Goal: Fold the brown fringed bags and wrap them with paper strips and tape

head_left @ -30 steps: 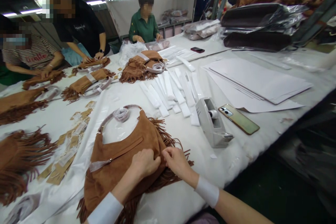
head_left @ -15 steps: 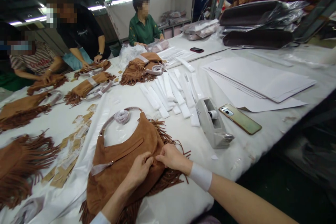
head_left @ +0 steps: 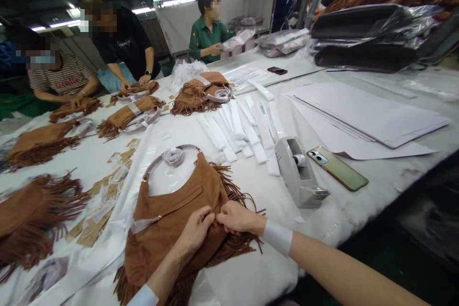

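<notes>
A brown suede bag (head_left: 172,234) with fringe lies on the white table, its wrapped strap curving up at the back. My left hand (head_left: 196,230) rests on the bag, thumb and fingers pinched on its suede near the right side. Close beside it, my right hand (head_left: 234,217) is closed, fingertips pinching at the bag's right edge above the fringe. What lies between the fingertips is too small to make out beyond the suede. A grey tape dispenser (head_left: 299,177) stands to the right of the bag.
White strips (head_left: 236,124) lie behind the bag, a phone (head_left: 337,167) and white sheets (head_left: 373,110) to the right. More fringed bags (head_left: 39,143) and tan tags (head_left: 103,196) are on the left. Three people work across the table; dark wrapped packages (head_left: 366,57) are stacked at back right.
The whole view has shifted, so things sit further right. Both my hands stay pinched at the same part of the bag. The person in green has lifted a wrapped item.
</notes>
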Motion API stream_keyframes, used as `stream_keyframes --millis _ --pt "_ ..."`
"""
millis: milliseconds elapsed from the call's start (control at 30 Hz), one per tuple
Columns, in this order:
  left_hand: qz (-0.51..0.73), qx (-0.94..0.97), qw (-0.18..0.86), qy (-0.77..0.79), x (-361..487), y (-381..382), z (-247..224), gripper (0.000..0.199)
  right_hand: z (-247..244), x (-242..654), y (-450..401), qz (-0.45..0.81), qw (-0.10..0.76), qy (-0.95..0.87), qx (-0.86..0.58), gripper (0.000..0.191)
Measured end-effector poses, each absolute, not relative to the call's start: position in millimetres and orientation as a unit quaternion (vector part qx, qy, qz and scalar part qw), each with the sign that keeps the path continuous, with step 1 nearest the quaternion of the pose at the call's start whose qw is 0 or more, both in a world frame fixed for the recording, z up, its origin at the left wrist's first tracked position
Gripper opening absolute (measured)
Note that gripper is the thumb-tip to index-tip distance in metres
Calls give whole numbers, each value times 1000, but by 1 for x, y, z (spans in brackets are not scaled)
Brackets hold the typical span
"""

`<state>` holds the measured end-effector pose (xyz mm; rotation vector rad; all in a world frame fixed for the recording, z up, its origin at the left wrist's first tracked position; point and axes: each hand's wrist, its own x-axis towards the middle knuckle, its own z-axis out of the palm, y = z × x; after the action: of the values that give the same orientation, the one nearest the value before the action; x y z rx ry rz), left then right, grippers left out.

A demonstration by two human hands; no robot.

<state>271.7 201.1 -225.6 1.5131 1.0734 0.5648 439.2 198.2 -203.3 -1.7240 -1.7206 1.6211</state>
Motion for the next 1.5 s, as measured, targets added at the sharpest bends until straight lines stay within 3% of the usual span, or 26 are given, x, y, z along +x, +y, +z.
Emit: stream_keyframes --millis 333,533,667,867,967,1100,1200,1300,1400,1500 --pt "229 662 527 481 273 204 -223 27 -217 419 186 403 234 -580 -668 30" --pt "258 588 592 487 274 200 -220 26 -220 453 176 359 289 -555 -693 28" --pt "263 592 593 478 273 199 -215 27 -221 463 182 288 274 -616 -680 34" --pt "249 598 592 480 270 203 -220 28 -229 450 201 201 219 -682 -668 25" --pt "223 630 553 498 268 208 -228 32 -239 451 199 178 232 -699 -652 25" --pt "153 745 470 448 260 213 -225 22 -254 458 195 199 298 -665 -656 32" --pt "102 774 462 421 249 212 -208 34 -262 463 200 208 333 -612 -687 35" --pt "65 780 484 391 236 206 -192 38 -257 470 206 230 316 -626 -675 36" --pt "44 809 468 352 228 197 -191 71 -235 471 204 221 285 -709 -606 31" --pt "41 847 388 361 228 192 -198 80 -209 460 192 121 218 -842 -478 56"
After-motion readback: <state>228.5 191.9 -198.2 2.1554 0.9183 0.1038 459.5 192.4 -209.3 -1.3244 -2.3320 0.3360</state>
